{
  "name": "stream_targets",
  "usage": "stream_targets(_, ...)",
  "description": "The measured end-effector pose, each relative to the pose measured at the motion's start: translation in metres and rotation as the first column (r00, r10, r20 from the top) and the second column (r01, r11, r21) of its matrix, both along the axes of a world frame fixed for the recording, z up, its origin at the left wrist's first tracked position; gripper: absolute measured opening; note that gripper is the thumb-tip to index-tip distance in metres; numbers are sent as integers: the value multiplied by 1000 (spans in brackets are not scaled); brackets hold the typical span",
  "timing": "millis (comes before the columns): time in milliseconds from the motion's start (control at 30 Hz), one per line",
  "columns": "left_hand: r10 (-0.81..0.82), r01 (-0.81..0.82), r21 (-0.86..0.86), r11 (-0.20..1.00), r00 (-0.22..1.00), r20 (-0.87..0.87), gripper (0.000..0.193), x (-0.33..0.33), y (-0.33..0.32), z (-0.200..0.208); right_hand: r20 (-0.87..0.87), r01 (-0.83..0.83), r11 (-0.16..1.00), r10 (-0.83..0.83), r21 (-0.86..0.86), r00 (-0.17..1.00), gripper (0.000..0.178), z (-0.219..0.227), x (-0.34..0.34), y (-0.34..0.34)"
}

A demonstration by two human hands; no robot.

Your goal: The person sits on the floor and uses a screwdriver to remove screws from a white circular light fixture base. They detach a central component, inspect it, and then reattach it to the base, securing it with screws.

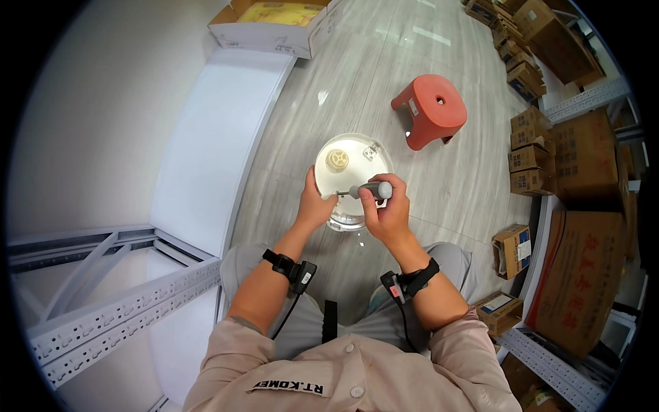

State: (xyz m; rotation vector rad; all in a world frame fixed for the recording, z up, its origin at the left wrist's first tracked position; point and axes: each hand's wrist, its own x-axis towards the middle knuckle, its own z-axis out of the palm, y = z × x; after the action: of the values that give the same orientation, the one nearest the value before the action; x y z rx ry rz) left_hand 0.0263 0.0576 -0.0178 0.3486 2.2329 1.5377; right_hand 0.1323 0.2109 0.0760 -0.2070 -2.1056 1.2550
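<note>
A round white housing (357, 172) with a clear rim is held out over my knees. My left hand (314, 208) is closed on its left edge, with the thumb lying over the inner face beside the screwdriver's tip. My right hand (390, 211) grips a screwdriver by its grey handle (375, 190). The shaft points left across the housing, and its tip ends close to my left thumb; what it touches there is too small to make out. Inside the housing sit a cream round spoked part (338, 160) and, at the upper right, a small clear square piece (371, 152).
Beyond the housing to the right, a red plastic stool (439, 106) stands on the grey floor. A white shelf (213, 110) runs along the left, with an open carton (264, 34) at its far end. Cardboard boxes (580, 275) line metal racking on the right.
</note>
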Motion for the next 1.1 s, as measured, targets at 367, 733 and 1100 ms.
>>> stream_targets(367, -4, 4, 7, 1000, 1000, 22, 93, -4, -1, -1, 7, 10, 999, -10, -46, 1000, 43, -2, -3, -1)
stream_targets(733, -21, 21, 21, 1000, 1000, 9, 94, -6, -1, 3, 46, 101, 988, -96, -117, 994, 58, -1, -6, -4)
stream_targets(1100, -25, 25, -19, 999, 1000, 10, 92, -5, -1, 10, 198, 44, 989, -71, 140, 978, 49, 23, -5, -4)
